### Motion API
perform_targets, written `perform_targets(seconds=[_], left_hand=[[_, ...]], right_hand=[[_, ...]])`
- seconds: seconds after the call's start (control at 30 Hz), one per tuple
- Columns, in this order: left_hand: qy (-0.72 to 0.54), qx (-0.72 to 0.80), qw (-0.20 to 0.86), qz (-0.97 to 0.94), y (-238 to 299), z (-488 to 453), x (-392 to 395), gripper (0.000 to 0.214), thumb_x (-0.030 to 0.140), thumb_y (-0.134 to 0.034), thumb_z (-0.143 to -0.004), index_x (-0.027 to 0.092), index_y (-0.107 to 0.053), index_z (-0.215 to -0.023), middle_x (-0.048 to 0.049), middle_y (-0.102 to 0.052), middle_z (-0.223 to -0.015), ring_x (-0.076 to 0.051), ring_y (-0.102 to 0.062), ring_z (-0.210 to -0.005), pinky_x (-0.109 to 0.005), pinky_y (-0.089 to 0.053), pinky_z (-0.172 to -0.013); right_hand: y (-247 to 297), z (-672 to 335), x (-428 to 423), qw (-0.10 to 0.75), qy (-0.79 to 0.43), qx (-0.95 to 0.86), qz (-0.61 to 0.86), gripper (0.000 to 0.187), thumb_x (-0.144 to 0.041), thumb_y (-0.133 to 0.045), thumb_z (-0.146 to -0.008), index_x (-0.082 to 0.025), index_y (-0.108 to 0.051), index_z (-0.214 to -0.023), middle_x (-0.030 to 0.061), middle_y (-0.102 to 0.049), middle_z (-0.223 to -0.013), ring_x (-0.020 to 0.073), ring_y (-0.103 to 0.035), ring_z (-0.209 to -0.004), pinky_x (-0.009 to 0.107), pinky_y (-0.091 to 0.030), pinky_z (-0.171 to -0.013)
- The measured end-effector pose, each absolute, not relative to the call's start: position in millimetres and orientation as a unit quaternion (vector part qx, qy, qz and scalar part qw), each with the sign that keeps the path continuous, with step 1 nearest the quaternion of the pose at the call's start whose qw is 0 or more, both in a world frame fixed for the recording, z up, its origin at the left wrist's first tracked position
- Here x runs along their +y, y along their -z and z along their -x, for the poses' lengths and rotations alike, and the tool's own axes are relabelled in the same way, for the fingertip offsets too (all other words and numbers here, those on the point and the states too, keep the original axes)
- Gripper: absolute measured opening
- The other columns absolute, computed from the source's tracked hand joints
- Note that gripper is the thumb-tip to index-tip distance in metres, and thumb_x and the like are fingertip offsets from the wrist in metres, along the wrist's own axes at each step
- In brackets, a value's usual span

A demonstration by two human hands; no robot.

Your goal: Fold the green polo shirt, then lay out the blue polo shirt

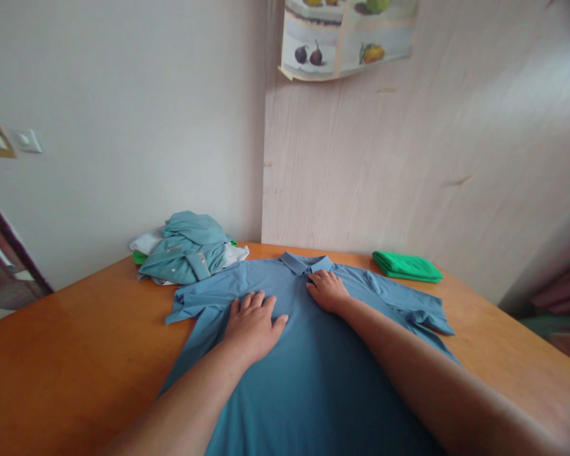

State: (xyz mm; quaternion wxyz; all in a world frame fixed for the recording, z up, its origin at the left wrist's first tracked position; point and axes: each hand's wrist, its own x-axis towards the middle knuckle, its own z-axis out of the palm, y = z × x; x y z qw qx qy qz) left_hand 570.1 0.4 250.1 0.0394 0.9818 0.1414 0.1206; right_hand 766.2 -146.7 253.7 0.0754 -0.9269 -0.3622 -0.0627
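A blue short-sleeved polo shirt (308, 373) lies spread on the table, its collar at the far end and its sleeves out to both sides. My left hand (254, 324) rests flat on the left chest of the shirt, fingers spread. Just below the collar, my right hand (327, 290) lies on the fabric with its fingers stretched out. Neither hand grips the cloth. Small creases show at both sleeves. The shirt's lower part runs out of view at the bottom, partly behind my forearms.
On the orange-brown wooden table (76, 354), a crumpled heap of teal, white and green clothes (187, 247) sits at the back left. A folded green cloth (407, 266) lies at the back right. Walls stand behind the table, with a fruit poster (346, 38) above.
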Motion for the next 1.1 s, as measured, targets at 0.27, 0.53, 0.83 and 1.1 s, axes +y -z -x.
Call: perform_targets(seconds=[0.27, 0.53, 0.83, 1.1], left_hand=[[-0.123, 0.145, 0.037, -0.981, -246, -571, 1, 0.061, 0.060, -0.035, -0.095, 0.025, -0.051, -0.142, -0.0119, -0.047, -0.152, -0.034, -0.036, -0.143, -0.059, -0.026, -0.114], [-0.124, 0.143, 0.039, -0.981, -246, -572, 1, 0.061, 0.060, -0.035, -0.095, 0.025, -0.052, -0.142, -0.0124, -0.047, -0.152, -0.034, -0.037, -0.142, -0.060, -0.025, -0.114], [-0.131, 0.147, 0.039, -0.980, -243, -573, 2, 0.060, 0.061, -0.036, -0.095, 0.027, -0.052, -0.141, -0.0127, -0.047, -0.152, -0.034, -0.037, -0.142, -0.061, -0.024, -0.114], [-0.121, 0.152, 0.042, -0.980, -246, -572, -1, 0.060, 0.060, -0.034, -0.095, 0.026, -0.051, -0.142, -0.0126, -0.046, -0.153, -0.035, -0.035, -0.143, -0.064, -0.024, -0.113]], right_hand=[[-261, -760, -139, 0.045, 0.093, -0.336, 0.936, 0.052, -0.051, -0.033, -0.100, -0.026, -0.056, -0.139, 0.0140, -0.058, -0.132, 0.0325, -0.049, -0.121, 0.045, -0.034, -0.099], [-268, -760, -133, 0.008, 0.073, -0.324, 0.943, 0.056, -0.055, -0.029, -0.099, -0.030, -0.051, -0.144, 0.0152, -0.062, -0.127, 0.0341, -0.052, -0.120, 0.049, -0.032, -0.099], [-272, -776, -128, 0.006, 0.010, -0.318, 0.948, 0.059, -0.060, -0.028, -0.098, -0.034, -0.049, -0.147, 0.0113, -0.065, -0.132, 0.0321, -0.061, -0.118, 0.045, -0.042, -0.095], [-263, -779, -126, 0.027, 0.013, -0.310, 0.950, 0.059, -0.058, -0.027, -0.099, -0.032, -0.047, -0.149, 0.0119, -0.065, -0.133, 0.0324, -0.061, -0.120, 0.047, -0.043, -0.098]])
